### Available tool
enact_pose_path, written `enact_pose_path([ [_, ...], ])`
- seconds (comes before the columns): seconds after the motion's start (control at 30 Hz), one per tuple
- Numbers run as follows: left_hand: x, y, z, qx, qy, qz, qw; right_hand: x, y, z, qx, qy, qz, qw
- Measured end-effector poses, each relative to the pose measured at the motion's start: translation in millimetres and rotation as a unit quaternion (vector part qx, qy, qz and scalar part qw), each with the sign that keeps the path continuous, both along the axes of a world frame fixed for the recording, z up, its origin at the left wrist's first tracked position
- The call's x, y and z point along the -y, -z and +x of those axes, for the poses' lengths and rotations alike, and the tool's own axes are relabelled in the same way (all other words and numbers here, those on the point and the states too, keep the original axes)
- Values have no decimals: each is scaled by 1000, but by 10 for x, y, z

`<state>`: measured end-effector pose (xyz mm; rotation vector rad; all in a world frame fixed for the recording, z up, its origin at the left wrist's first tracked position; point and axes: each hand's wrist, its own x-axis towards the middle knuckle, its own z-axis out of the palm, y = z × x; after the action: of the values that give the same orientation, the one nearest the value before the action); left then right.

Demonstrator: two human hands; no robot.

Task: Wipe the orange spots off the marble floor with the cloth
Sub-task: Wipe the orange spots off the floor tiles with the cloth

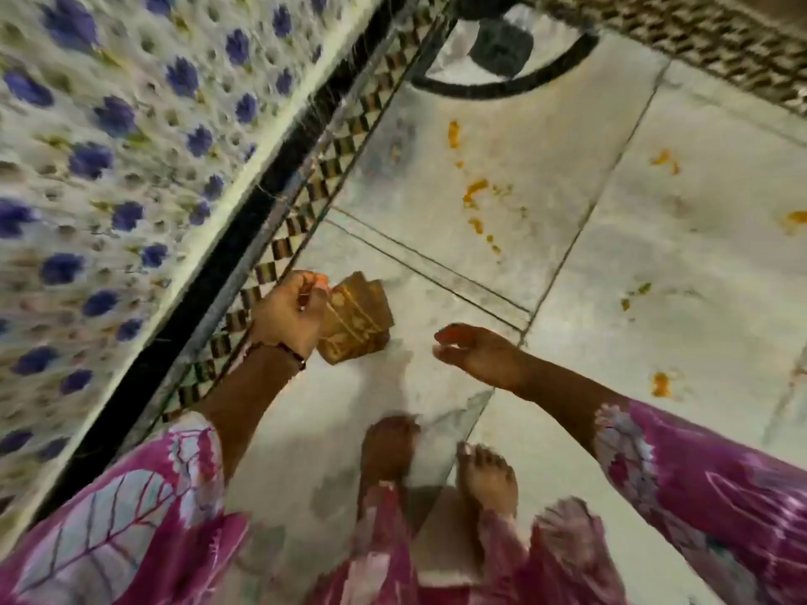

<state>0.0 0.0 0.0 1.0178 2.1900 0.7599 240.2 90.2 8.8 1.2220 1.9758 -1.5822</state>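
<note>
A folded brown cloth (356,318) with pale stripes hangs from my left hand (290,312), which pinches it by its upper edge above the marble floor (655,277). My right hand (474,349) hovers to the right of the cloth, fingers relaxed and holding nothing. Orange spots lie on the floor farther ahead: a cluster (474,196) in the middle tile, a streak (454,134) above it, marks (663,159) at the right, one (792,220) at the right edge, and a blob (660,384) close to my right forearm.
A bed with a flowered blue and white cover (109,176) runs along the left, with a dark frame (244,220) and a checkered floor border beside it. A black fan base (502,54) stands at the top. My bare feet (436,460) are below the hands.
</note>
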Motion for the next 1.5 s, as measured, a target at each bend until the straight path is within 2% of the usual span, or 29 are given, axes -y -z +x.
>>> enact_pose_path([
  [0.1, -157, 653, -164, -85, 28, 1, 996, 17, 916, -441, -4, -212, 138, 968],
  [0.17, -334, 1019, -243, -114, 69, -29, 991, 65, 1428, -768, -30, -349, 237, 906],
  [0.27, -596, 1484, -344, -147, 123, -17, 981, 49, 2041, -1115, -71, -487, 354, 796],
  [0.3, -684, 1641, -358, -154, 146, -9, 977, 31, 2250, -1174, -90, -511, 370, 771],
  [0.4, -880, 1909, -359, -151, 185, 15, 971, -63, 2687, -1157, -181, -501, 400, 746],
  [0.47, -980, 1942, -360, -154, 230, 4, 961, -229, 2775, -1060, -247, -495, 432, 713],
  [0.53, -1098, 1895, -342, -188, 302, -15, 934, -455, 2760, -909, -258, -508, 449, 689],
  [0.6, -1229, 1827, -283, -202, 326, -7, 924, -649, 2681, -668, -237, -492, 453, 705],
  [0.73, -1437, 1861, 202, -173, 328, 25, 929, -775, 2621, 383, -140, -411, 460, 774],
  [0.8, -1502, 1927, 510, -172, 403, 26, 898, -714, 2546, 1023, -82, -368, 463, 802],
  [0.87, -1531, 1982, 752, -182, 489, 29, 852, -504, 2482, 1583, -39, -306, 467, 829],
  [0.97, -1540, 2044, 1020, -203, 570, 29, 796, 48, 2315, 1954, 14, -201, 462, 864],
  [1.07, -1514, 2099, 1299, -200, 606, 18, 770, 335, 2236, 1817, 39, -179, 460, 869],
  [1.17, -1488, 2173, 1583, -207, 642, 35, 738, 197, 2308, 1710, 56, -177, 460, 868],
  [1.3, -1570, 2207, 1954, -212, 694, 77, 684, -8, 2383, 1941, 46, -167, 453, 875],
  [1.37, -1603, 2222, 2084, -208, 688, 88, 690, 158, 2344, 2126, 58, -71, 417, 904],
  [1.43, -1608, 2260, 2170, -204, 677, 90, 701, 492, 2344, 2337, 71, 6, 400, 914],
  [1.5, -1585, 2324, 2236, -207, 684, 77, 695, 890, 2379, 2509, 92, -40, 441, 892],
])
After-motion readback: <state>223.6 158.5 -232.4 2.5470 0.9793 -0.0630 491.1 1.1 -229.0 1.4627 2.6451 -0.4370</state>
